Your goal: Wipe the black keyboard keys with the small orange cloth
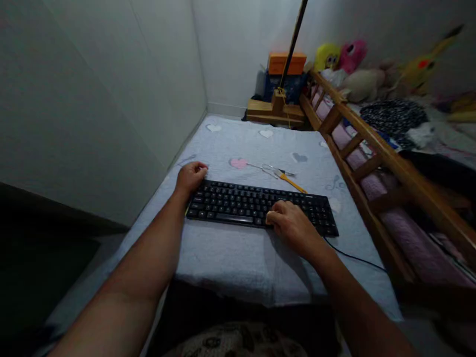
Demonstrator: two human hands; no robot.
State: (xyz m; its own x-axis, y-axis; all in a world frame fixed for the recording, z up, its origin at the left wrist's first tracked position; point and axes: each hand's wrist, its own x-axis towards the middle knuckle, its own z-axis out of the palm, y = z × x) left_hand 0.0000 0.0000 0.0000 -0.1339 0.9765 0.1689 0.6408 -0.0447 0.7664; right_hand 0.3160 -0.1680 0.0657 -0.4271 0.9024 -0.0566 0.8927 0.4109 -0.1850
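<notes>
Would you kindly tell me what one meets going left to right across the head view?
Left hand, pink heart on the cloth, right hand, black cable, red-cheeked yellow plush toy.

The room is dim and cool-toned, the far wall [234, 54] palest. Light seems to come from above, laying a soft shadow on the tablecloth [223, 253] beside the right forearm [344, 280]. The near left floor sinks almost to black. Toys [418, 74] at far right blur and stretch; lettering on the keyboard [238, 202] is too soft to read.
</notes>
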